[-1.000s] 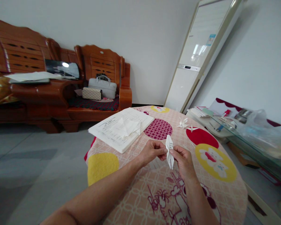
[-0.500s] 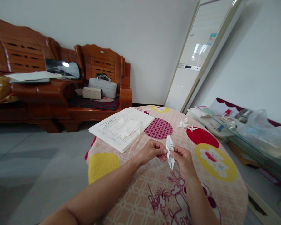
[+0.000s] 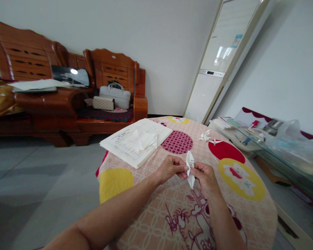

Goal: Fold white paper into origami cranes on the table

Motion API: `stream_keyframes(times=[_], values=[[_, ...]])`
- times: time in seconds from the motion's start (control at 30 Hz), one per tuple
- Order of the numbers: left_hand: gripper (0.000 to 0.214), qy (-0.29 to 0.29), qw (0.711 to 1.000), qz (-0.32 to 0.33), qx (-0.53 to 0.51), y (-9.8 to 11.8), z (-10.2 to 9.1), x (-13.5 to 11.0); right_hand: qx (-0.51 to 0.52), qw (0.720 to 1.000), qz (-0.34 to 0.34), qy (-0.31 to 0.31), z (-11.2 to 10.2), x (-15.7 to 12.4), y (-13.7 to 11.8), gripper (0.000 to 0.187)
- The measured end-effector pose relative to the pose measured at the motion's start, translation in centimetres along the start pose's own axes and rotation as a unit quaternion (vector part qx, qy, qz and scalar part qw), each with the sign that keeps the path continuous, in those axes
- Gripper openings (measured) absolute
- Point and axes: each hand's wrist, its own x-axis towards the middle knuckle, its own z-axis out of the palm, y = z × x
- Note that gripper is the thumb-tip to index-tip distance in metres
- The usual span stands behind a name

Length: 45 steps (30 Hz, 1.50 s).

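Observation:
A folded white paper piece (image 3: 190, 160), long and pointed at both ends, stands nearly upright above the round table. My left hand (image 3: 173, 168) pinches its middle from the left between thumb and fingers. From the other side, my right hand (image 3: 205, 175) grips the same piece at its middle, and the fingertips of both hands almost meet. Dark print marks show on its upper right face. Beyond my hands lie folded paper cranes (image 3: 204, 136) and a smaller folded paper piece (image 3: 215, 141).
A stack of printed paper (image 3: 120, 146) with folded sheets (image 3: 142, 140) on it lies at the table's left. The patterned tablecloth (image 3: 151, 208) covers the table. To the right stands a glass-topped table (image 3: 266, 146) with a plastic bag (image 3: 289, 139). Wooden chairs (image 3: 112, 69) stand behind.
Both hands keep their hold on the folded paper piece, with hardly any movement of the fingers. The whole view has shifted very slightly.

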Motion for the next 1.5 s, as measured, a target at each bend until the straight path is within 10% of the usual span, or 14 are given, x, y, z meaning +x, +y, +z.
stream_keyframes(times=[1.5], values=[[0.036,-0.019,0.999,-0.045,0.019,-0.4,-0.4,0.4,0.006,0.997,0.048,-0.062,-0.3,-0.3,-0.7,0.026]])
